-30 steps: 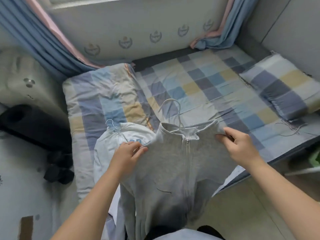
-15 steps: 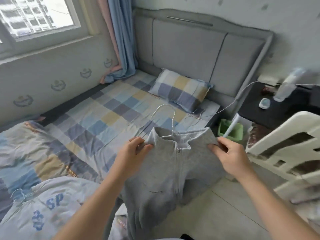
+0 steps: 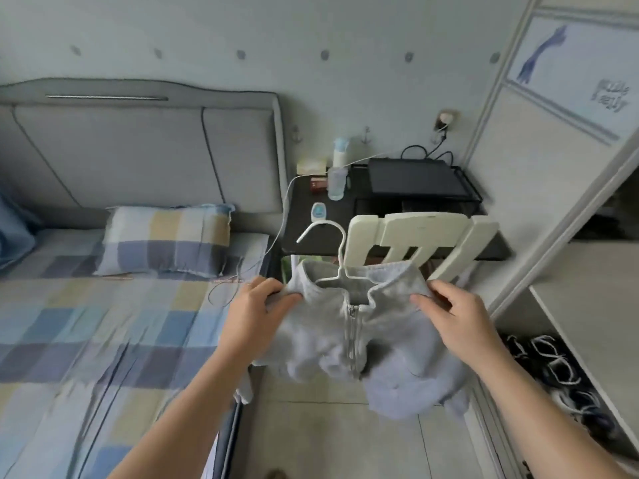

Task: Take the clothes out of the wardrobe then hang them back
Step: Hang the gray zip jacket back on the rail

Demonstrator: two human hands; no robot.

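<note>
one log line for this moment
left hand: grips grey jacket shoulder | right hand: grips other shoulder | white hanger: inside collar, hook up | wardrobe: at right

Your head-worn camera, the only view, looked forward and down from just above your forearms, its wide lens bowing the walls. It sat close over your left hand [image 3: 256, 316] and right hand [image 3: 463, 323] gripping the grey jacket [image 3: 321, 326] at centre frame. It faced the nightstand [image 3: 332, 209], with the bed [image 3: 103, 340] left and the wardrobe [image 3: 539, 202] right.
</note>
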